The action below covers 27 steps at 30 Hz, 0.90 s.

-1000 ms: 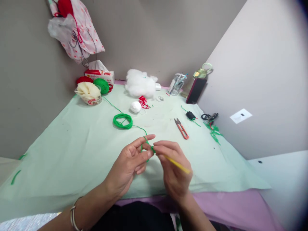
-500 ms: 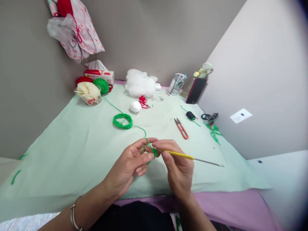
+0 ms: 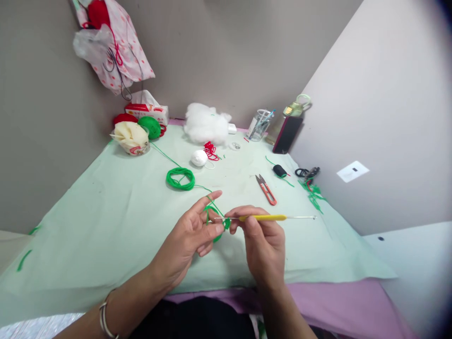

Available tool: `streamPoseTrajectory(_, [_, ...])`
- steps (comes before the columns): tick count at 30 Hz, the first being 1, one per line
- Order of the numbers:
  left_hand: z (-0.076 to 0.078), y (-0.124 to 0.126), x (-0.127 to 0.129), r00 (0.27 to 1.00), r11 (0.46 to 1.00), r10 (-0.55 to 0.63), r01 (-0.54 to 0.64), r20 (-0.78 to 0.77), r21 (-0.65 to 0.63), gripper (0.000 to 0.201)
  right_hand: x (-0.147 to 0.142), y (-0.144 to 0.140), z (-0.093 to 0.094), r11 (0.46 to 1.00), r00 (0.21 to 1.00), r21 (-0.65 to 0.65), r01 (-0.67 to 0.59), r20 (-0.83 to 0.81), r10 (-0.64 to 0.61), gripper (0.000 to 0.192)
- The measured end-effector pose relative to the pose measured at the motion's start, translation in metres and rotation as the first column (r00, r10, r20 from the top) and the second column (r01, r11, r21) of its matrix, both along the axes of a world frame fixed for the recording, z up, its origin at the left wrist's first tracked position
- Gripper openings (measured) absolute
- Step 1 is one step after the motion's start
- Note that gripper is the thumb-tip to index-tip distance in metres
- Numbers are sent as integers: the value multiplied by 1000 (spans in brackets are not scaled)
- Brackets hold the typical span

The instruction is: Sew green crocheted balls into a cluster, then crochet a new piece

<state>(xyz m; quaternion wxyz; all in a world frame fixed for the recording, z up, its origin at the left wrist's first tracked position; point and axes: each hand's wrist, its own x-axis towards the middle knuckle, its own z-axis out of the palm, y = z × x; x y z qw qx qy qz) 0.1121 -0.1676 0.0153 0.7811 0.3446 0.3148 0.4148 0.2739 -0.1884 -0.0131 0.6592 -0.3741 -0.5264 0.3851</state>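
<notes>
Between thumb and fingers, my left hand (image 3: 192, 235) pinches a small green crochet piece (image 3: 227, 223), its index finger raised with green yarn looped over it. My right hand (image 3: 264, 240) is closed around the yellow handle of a crochet hook (image 3: 263, 218). The hook lies nearly level, its left metal tip reaching past the green piece towards my left fingers; the other metal end points right. From my left index finger the yarn runs back to a loose green coil (image 3: 180, 179) on the table. Part of the crochet piece is hidden by my fingers.
Orange thread snips (image 3: 266, 189) lie beyond my right hand. White stuffing (image 3: 206, 125), a white ball (image 3: 199, 158) and red yarn (image 3: 210, 150) are further back. A phone (image 3: 288, 135) leans against a bottle at right; a tissue box (image 3: 147, 113) stands back left, beside a green yarn ball (image 3: 149, 127).
My left index finger has lifted, stretching the yarn. The hook has swung closer to level, and its left tip now shows beyond the green piece.
</notes>
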Motion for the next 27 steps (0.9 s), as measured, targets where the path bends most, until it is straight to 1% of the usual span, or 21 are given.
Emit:
streamPoseTrajectory(3, [1, 2, -3, 999, 999, -51, 51, 3, 12, 55, 1, 1, 3, 999, 997, -14, -50, -59, 49, 21])
streamPoseTrajectory(5, [2, 3, -4, 997, 997, -70, 70, 10, 22, 46, 3, -1, 7, 998, 998, -7, -58, -41, 57, 23])
streamPoseTrajectory(6, [3, 3, -5, 998, 997, -66, 66, 11, 27, 45, 4, -3, 9, 999, 999, 2, -40, 0, 40, 24])
streamPoseTrajectory(8, [4, 3, -4, 999, 998, -42, 42, 6, 40, 45, 6, -8, 11, 998, 986, 53, 40, 163, -48, 25])
streamPoseTrajectory(9, [4, 2, -4, 1000, 999, -24, 24, 1, 48, 46, 7, -10, 11, 991, 956, 112, 75, 276, -103, 26])
streamPoseTrajectory(10, [5, 2, -3, 1000, 998, -2, 2, -3, 55, 48, 7, -11, 10, 977, 904, 192, 93, 394, -164, 27])
streamPoseTrajectory(12, [5, 0, -1, 999, 998, 40, -40, 2, 56, 53, 6, -13, 6, 923, 754, 381, 53, 591, -287, 34])
streamPoseTrajectory(13, [5, 0, 0, 998, 998, 55, -56, 15, 41, 55, 5, -13, 4, 888, 679, 460, 17, 647, -348, 39])
streamPoseTrajectory(14, [5, 0, 1, 998, 998, 59, -59, 37, 15, 56, 3, -13, 3, 855, 620, 519, -7, 673, -403, 42])
streamPoseTrajectory(15, [4, 0, 1, 996, 998, 50, -49, 69, -25, 55, 1, -12, 1, 832, 590, 555, -2, 672, -447, 43])
streamPoseTrajectory(16, [4, 1, 1, 994, 997, 29, -21, 105, -74, 54, 0, -11, 1, 825, 595, 564, 24, 655, -465, 42])
streamPoseTrajectory(17, [4, 2, 0, 989, 992, 0, 18, 145, -124, 51, -1, -11, 1, 833, 633, 550, 60, 624, -458, 40])
streamPoseTrajectory(19, [4, 5, -2, 976, 981, -30, 70, 214, -179, 46, -2, -9, 4, 893, 770, 430, 136, 521, -368, 34])
streamPoseTrajectory(21, [6, 7, -3, 970, 984, -14, 57, 241, -170, 41, 0, -8, 8, 943, 895, 276, 187, 348, -280, 27])
streamPoseTrajectory(22, [7, 7, -4, 972, 988, 1, 35, 235, -150, 40, 1, -7, 10, 959, 935, 216, 185, 261, -239, 26])
streamPoseTrajectory(23, [8, 6, -4, 976, 992, 13, 15, 219, -125, 40, 2, -6, 12, 971, 959, 169, 169, 200, -202, 25])
streamPoseTrajectory(24, [9, 5, -3, 980, 995, 15, 5, 199, -96, 42, 2, -5, 14, 979, 969, 144, 144, 181, -169, 24])
streamPoseTrajectory(26, [10, 3, -1, 987, 999, -3, 10, 158, -45, 46, 0, -2, 17, 983, 962, 154, 98, 238, -134, 21])
streamPoseTrajectory(27, [10, 1, -1, 989, 999, -17, 20, 145, -25, 47, -1, -2, 18, 980, 948, 175, 93, 285, -141, 20])
